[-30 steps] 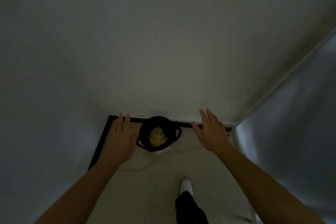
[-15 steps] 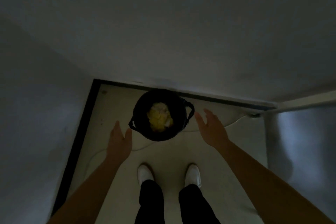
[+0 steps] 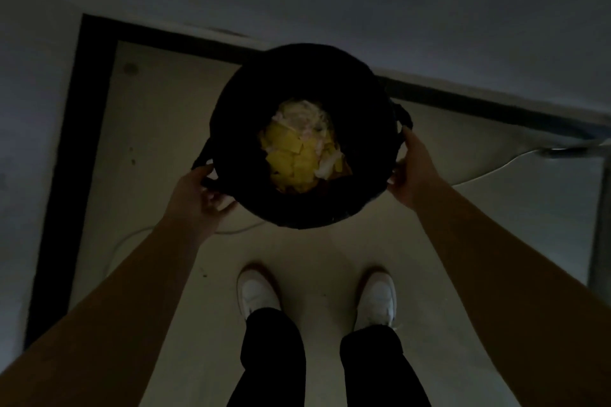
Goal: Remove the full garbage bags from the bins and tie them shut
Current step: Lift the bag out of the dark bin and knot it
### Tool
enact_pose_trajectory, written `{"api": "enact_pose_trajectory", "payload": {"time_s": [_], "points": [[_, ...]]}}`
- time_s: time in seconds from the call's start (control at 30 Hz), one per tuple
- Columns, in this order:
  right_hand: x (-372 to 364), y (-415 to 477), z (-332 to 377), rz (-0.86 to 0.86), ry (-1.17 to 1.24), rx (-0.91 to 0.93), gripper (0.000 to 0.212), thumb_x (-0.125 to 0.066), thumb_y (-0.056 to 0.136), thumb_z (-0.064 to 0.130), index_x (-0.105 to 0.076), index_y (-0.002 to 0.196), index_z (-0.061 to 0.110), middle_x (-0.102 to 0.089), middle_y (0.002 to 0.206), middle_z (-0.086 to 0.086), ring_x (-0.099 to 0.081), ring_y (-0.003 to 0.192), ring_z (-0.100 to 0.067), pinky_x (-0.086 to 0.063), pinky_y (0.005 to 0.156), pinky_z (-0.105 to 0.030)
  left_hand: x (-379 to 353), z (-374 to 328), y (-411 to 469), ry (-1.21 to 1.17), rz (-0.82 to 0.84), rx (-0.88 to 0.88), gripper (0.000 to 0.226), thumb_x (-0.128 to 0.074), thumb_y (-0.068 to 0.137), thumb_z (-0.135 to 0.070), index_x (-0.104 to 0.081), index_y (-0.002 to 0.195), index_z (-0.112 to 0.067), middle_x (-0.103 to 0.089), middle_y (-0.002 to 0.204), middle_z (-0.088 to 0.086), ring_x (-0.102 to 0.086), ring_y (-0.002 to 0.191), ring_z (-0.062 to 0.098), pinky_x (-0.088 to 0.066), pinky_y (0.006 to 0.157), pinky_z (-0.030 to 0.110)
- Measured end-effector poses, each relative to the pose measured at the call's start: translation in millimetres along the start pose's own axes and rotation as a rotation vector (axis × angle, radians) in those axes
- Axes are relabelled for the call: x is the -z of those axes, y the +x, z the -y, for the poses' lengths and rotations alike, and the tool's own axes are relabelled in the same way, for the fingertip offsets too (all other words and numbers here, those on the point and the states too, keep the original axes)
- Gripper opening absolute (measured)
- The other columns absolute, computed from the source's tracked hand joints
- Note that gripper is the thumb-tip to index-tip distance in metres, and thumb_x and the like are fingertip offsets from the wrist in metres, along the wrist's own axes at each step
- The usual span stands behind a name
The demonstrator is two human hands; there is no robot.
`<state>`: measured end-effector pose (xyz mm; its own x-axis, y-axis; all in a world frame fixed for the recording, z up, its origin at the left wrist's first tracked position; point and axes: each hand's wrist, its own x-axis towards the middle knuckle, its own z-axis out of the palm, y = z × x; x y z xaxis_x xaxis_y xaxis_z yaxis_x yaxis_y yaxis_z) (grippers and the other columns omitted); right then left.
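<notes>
I'm looking straight down in dim light at a round bin [image 3: 304, 135] lined with a black garbage bag [image 3: 238, 129], standing on the pale floor [image 3: 165, 129] at about 12 o'clock from my white shoes [image 3: 258, 294]. Yellow and whitish rubbish [image 3: 297, 149] fills its middle. My left hand [image 3: 198, 188] is at the bin's 8 o'clock edge, its fingers [image 3: 224, 200] curled against the rim beside a dark loop of the bag; I cannot tell if they actually pinch the plastic. My right hand [image 3: 413, 168] is at the 4 o'clock edge, fingers wrapped onto the rim just below the bag's other loop. A thin cable [image 3: 496, 172] lies on the floor toward 3 o'clock, and a black skirting strip [image 3: 82, 109] borders the walls.
</notes>
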<state>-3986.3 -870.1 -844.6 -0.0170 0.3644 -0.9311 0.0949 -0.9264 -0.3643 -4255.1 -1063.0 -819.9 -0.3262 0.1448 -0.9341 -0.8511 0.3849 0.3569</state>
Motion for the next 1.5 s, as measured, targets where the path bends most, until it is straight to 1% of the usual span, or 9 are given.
{"api": "enact_pose_trajectory", "payload": {"time_s": [0.2, 0.33, 0.57, 0.8, 0.97, 1.1, 1.23, 1.37, 1.5], "points": [[-16, -45, 29, -0.243, -0.034, 0.262, 0.029, -0.060, 0.094, 0.028, -0.065, 0.107, 0.002, -0.067, 0.107, -0.019, -0.067, 0.092, -0.028, -0.056, 0.080, -0.038, -18, -17, -39, 0.278, -0.203, -0.342, 0.009, -0.051, 0.099, -0.019, -0.059, 0.096, -0.016, -0.045, 0.070, 0.001, -0.043, 0.062, 0.015, -0.039, 0.062, 0.032], [-40, -110, 40, -0.140, -0.419, 0.644, 0.020, -0.054, 0.099, 0.040, -0.066, 0.107, 0.026, -0.069, 0.093, 0.012, -0.066, 0.087, -0.002, -0.054, 0.077, -0.024, -52, -29, -91, 0.411, -0.058, -0.673, 0.023, -0.055, 0.099, -0.025, -0.056, 0.075, -0.026, -0.053, 0.065, -0.006, -0.052, 0.060, 0.008, -0.044, 0.054, 0.023], [-48, -121, 49, -0.086, -0.679, 0.845, 0.037, -0.056, 0.099, 0.039, -0.063, 0.126, 0.015, -0.067, 0.121, -0.004, -0.063, 0.111, -0.015, -0.050, 0.088, -0.017, -79, -39, -112, 0.674, 0.017, -0.825, 0.006, -0.057, 0.097, -0.018, -0.058, 0.101, -0.013, -0.059, 0.084, -0.001, -0.059, 0.078, 0.013, -0.048, 0.070, 0.030], [-30, -124, 50, -0.056, -0.383, 0.295, 0.061, -0.065, 0.084, 0.062, -0.065, 0.126, 0.017, -0.070, 0.114, -0.001, -0.067, 0.100, -0.018, -0.055, 0.095, -0.039, -73, -42, -116, 0.639, -0.073, -0.917, 0.022, -0.054, 0.092, -0.006, -0.063, 0.111, -0.013, -0.063, 0.095, -0.002, -0.061, 0.086, 0.012, -0.050, 0.071, 0.018], [-44, -165, 57, -0.001, -0.313, 0.659, 0.006, -0.071, 0.091, 0.034, -0.075, 0.089, 0.030, -0.077, 0.096, 0.002, -0.073, 0.095, -0.015, -0.059, 0.090, -0.040, -61, -78, -140, 0.352, -0.166, -1.050, 0.012, -0.060, 0.084, -0.017, -0.067, 0.090, -0.025, -0.066, 0.086, -0.006, -0.065, 0.086, 0.011, -0.056, 0.084, 0.038], [-56, -190, 60, -0.016, -0.320, 0.808, 0.038, -0.064, 0.096, 0.034, -0.069, 0.085, -0.002, -0.071, 0.087, -0.021, -0.071, 0.085, -0.031, -0.057, 0.074, -0.038, -58, -99, -164, 0.338, -0.210, -1.160, 0.019, -0.051, 0.083, -0.005, -0.058, 0.085, -0.023, -0.058, 0.079, -0.013, -0.056, 0.075, -0.002, -0.051, 0.079, 0.027], [-58, -204, 61, -0.128, -0.668, 0.945, 0.047, -0.053, 0.101, 0.033, -0.039, 0.058, 0.021, -0.042, 0.053, 0.004, -0.039, 0.048, -0.008, -0.028, 0.049, -0.023, -59, -102, -189, 0.429, -0.183, -1.190, 0.028, -0.050, 0.086, -0.010, -0.059, 0.112, -0.003, -0.065, 0.104, 0.002, -0.062, 0.100, 0.013, -0.051, 0.099, 0.039], [-51, -232, 65, -0.234, -0.863, 0.995, 0.041, -0.046, 0.103, 0.027, -0.041, 0.063, 0.024, -0.043, 0.056, 0.006, -0.039, 0.048, -0.008, -0.027, 0.052, -0.030, -45, -103, -215, 0.522, -0.226, -1.136, 0.050, -0.047, 0.084, -0.028, -0.059, 0.123, 0.000, -0.065, 0.113, 0.020, -0.064, 0.105, 0.031, -0.052, 0.093, 0.051], [-43, -296, 82, -0.312, -0.456, 1.184, 0.026, -0.046, 0.103, 0.023, -0.070, 0.106, 0.015, -0.068, 0.083, -0.001, -0.060, 0.072, -0.006, -0.046, 0.067, -0.021, -39, -108, -264, 0.421, -0.194, -1.186, 0.039, -0.045, 0.091, -0.019, -0.059, 0.119, 0.004, -0.066, 0.108, 0.021, -0.064, 0.098, 0.030, -0.054, 0.090, 0.048]]}}
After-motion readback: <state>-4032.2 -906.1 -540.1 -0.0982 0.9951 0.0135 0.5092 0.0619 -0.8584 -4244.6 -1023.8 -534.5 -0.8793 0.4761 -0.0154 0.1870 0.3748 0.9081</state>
